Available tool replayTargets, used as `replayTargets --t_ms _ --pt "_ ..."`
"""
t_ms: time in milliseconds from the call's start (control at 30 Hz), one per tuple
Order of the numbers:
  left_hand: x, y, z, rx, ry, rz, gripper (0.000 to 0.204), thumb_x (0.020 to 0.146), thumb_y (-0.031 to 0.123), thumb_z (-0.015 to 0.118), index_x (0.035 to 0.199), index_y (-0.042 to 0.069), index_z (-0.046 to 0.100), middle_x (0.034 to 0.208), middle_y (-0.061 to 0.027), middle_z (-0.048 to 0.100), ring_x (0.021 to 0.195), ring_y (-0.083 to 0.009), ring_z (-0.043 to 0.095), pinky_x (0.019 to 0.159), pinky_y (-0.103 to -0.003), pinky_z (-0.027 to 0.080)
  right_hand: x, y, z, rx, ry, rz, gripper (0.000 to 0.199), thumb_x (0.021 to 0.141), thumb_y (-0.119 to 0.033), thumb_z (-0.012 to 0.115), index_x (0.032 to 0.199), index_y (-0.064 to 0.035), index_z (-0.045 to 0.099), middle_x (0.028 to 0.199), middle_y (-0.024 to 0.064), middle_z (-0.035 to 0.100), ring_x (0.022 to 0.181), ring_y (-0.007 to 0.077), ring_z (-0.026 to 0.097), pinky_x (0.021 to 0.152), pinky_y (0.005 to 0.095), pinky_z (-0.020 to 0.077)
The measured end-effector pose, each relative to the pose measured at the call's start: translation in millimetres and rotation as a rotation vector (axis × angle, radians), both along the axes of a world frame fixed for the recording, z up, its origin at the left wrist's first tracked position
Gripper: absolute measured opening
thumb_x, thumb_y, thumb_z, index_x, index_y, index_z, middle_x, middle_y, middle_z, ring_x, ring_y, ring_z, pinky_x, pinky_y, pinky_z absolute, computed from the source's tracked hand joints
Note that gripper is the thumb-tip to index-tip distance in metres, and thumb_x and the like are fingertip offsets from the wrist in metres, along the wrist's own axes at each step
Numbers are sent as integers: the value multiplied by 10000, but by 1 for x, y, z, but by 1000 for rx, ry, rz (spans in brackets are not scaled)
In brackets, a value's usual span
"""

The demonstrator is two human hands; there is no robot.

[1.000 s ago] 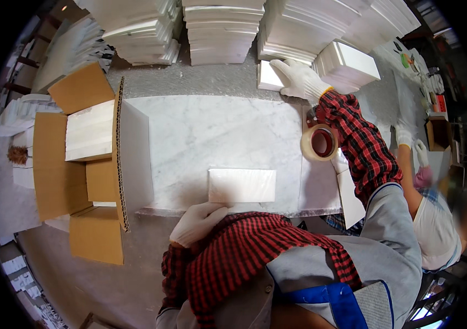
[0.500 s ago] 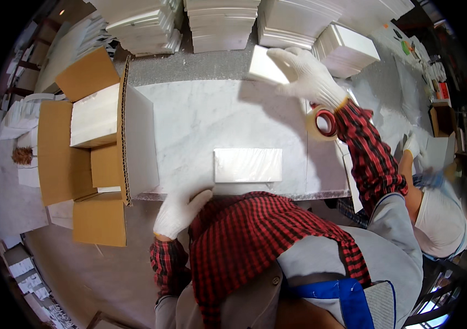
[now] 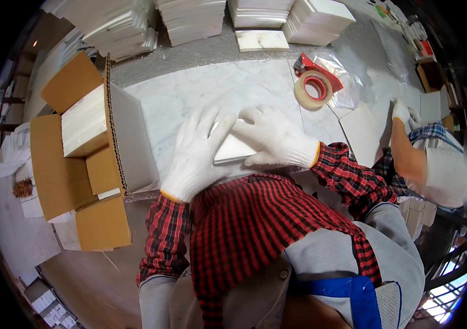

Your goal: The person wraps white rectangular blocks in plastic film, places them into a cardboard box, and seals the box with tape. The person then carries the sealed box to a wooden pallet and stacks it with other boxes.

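A white rectangular tile (image 3: 237, 148) lies near the front edge of the marble-patterned work surface, partly covered by both gloved hands. My left hand (image 3: 195, 151) rests at its left end with the fingers stretched out and apart, the thumb reaching over toward the tile's far side. From the right, my right hand (image 3: 277, 137) spans the tile, thumb at the near edge and fingers at the far side. The gloves hide how many tiles are stacked there. A single white tile (image 3: 262, 41) with faint veining lies farther off, in front of the stacks.
An open cardboard box (image 3: 62, 164) with white tiles inside stands at left. A tape dispenser (image 3: 321, 82) with clear tape is at right, beside plastic film (image 3: 348, 68). Tile stacks (image 3: 192, 19) line the back. At far right, another person's gloved hand (image 3: 402, 111) works.
My right hand has come back from the far tiles to the tile in front of me. My left hand has moved up onto its left end. The whole view has shifted slightly.
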State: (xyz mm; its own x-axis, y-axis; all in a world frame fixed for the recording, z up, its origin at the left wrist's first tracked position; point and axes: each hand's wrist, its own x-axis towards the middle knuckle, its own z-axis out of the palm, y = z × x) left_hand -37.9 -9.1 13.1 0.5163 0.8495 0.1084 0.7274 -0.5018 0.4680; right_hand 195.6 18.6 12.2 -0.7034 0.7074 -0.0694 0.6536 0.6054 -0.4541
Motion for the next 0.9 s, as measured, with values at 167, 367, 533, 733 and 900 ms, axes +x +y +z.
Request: replayTargets --t_ms 167,367,533,733,900 --pt "-1 9 -12 -206 62 -12 1040 589 210 917 1523 78 480 1422 -185 584 1297 -391 540 1117 -493 439 19 -8 20 -12 -43 -120 894 671 -266 840 1488 -120 509 1373 265 549 1290 439 536 1078 501 473" --pt "0 11 -20 -242 24 27 1092 592 207 889 1563 44 415 1440 -199 576 1322 -361 550 1136 -466 433 20 -6 20 -172 -139 -159 964 654 -270 856 1520 -90 473 1317 275 599 1268 434 560 1072 485 478" --pt "-2 -19 -38 -504 -853 408 915 891 233 752 1642 21 274 1658 -228 336 1525 -316 348 1257 -420 283 49 -21 -26 -324 813 -668 576 905 -495 735 1271 -68 612 975 108 616 908 226 610 830 362 489" --pt "12 -27 -64 -883 -1468 340 808 1141 517 349 1675 -21 68 1762 -205 33 1630 -291 98 1318 -378 115 28 -42 -60 -766 1079 -921 672 1118 -587 371 1550 -77 308 1444 85 362 1331 182 331 1112 339 292" --pt "1 -31 -61 -778 -1415 427 788 1140 474 370 1697 50 8 1773 -193 -56 1645 -304 -3 1326 -402 23 44 -58 -69 -861 1270 -1083 834 1092 -498 518 1684 -17 180 1352 42 528 1207 137 518 1030 296 425"
